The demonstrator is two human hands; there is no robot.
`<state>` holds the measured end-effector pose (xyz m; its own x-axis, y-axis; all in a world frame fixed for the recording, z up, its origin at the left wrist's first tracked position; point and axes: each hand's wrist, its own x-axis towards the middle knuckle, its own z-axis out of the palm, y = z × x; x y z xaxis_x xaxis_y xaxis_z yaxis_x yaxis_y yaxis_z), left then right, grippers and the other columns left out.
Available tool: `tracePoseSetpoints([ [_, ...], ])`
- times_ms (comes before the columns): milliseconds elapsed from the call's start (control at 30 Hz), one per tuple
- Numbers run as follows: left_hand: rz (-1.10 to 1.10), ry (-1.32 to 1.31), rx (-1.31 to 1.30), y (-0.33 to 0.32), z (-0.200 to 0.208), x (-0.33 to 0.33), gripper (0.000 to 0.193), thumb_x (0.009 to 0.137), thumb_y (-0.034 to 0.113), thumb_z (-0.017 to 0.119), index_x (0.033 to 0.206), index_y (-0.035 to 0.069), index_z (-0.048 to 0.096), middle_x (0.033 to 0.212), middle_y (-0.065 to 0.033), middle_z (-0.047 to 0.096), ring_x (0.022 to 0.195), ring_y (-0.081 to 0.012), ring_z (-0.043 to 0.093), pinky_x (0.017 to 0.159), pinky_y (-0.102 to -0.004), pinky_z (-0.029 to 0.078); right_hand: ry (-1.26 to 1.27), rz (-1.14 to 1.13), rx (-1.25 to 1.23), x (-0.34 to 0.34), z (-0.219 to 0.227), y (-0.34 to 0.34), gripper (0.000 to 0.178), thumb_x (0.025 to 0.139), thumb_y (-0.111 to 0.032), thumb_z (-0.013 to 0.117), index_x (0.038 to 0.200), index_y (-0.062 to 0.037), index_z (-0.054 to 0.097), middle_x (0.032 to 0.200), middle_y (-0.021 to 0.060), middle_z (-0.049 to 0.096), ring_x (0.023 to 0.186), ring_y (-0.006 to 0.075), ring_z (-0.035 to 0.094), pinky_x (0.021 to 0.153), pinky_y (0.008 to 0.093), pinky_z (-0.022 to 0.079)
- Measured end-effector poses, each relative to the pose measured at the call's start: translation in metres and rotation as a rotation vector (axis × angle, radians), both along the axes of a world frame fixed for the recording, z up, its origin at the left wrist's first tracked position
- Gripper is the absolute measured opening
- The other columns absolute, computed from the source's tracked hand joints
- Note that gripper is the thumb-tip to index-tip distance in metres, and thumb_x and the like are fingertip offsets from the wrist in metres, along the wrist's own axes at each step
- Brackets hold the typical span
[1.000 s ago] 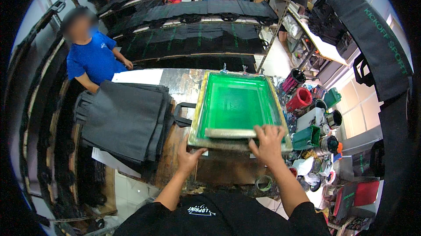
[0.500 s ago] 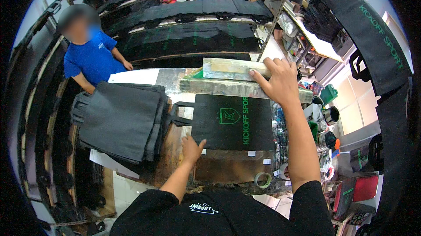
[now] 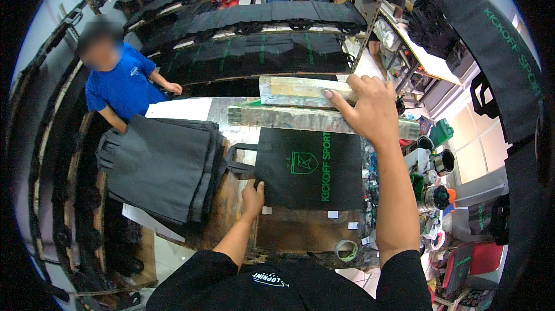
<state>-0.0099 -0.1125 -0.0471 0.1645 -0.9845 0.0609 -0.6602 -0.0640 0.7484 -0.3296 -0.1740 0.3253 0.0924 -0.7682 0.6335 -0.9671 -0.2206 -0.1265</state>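
A black fabric bag [image 3: 283, 187] with a green printed crest and lettering lies flat on the worktable, its handle [image 3: 240, 159] reaching left. At the bag's left edge, near the lower corner, my left hand [image 3: 252, 196] is closed on the fabric between thumb and fingers. Beyond the bag, the near edge of a paint-stained printing frame [image 3: 289, 119] stands tilted up. My right hand [image 3: 370, 106] wraps round the right end of a pale squeegee [image 3: 298, 91] resting along that frame. Some of its fingers are hidden behind the squeegee.
A thick stack of black bags [image 3: 159, 169] sits left. A person in a blue shirt [image 3: 127, 77] stands beyond it. Racks of black bags [image 3: 260, 51] fill the back. Paint cans [image 3: 444, 162] line the right side; a tape roll [image 3: 346, 250] lies at the near edge.
My left hand has moved from beside the bag onto its left edge, and its fingers have closed. The right hand keeps its hold. The view has shifted slightly.
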Motion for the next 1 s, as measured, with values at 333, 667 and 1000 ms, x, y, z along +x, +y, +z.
tracePoseSetpoints([
  [333,0.011,0.470,-0.042,-0.123,0.243,0.067,0.027,0.098,0.019,0.074,0.111,-0.004,0.077,0.092,-0.0035,0.073,0.081,-0.0103,0.062,0.072,-0.0296,0.050,0.034,-0.027,-0.004,-0.014,-0.002,0.000,0.058,0.096,-0.062,0.063,0.090,-0.0047,0.068,0.087,0.0171,0.069,0.088,0.0365,0.065,0.086,0.0482,0.041],
  [667,0.530,0.486,-0.406,-0.036,0.221,0.297,0.030,0.104,0.019,0.066,0.115,-0.008,0.070,0.107,-0.0125,0.074,0.094,-0.0191,0.065,0.086,-0.0341,0.051,0.049,-0.032,0.020,-0.006,-0.015,0.007,0.063,0.096,-0.070,0.058,0.093,-0.0078,0.072,0.091,0.0144,0.071,0.094,0.0332,0.066,0.089,0.0503,0.042],
  [1000,0.927,0.410,-0.191,0.002,0.075,0.362,0.037,0.107,0.022,0.056,0.125,-0.009,0.066,0.118,-0.0218,0.072,0.094,-0.0317,0.071,0.079,-0.0417,0.058,0.074,-0.040,0.001,-0.002,-0.017,0.007,0.065,0.096,-0.071,0.057,0.096,-0.0075,0.073,0.094,0.0159,0.073,0.096,0.0343,0.068,0.090,0.0502,0.043],
])
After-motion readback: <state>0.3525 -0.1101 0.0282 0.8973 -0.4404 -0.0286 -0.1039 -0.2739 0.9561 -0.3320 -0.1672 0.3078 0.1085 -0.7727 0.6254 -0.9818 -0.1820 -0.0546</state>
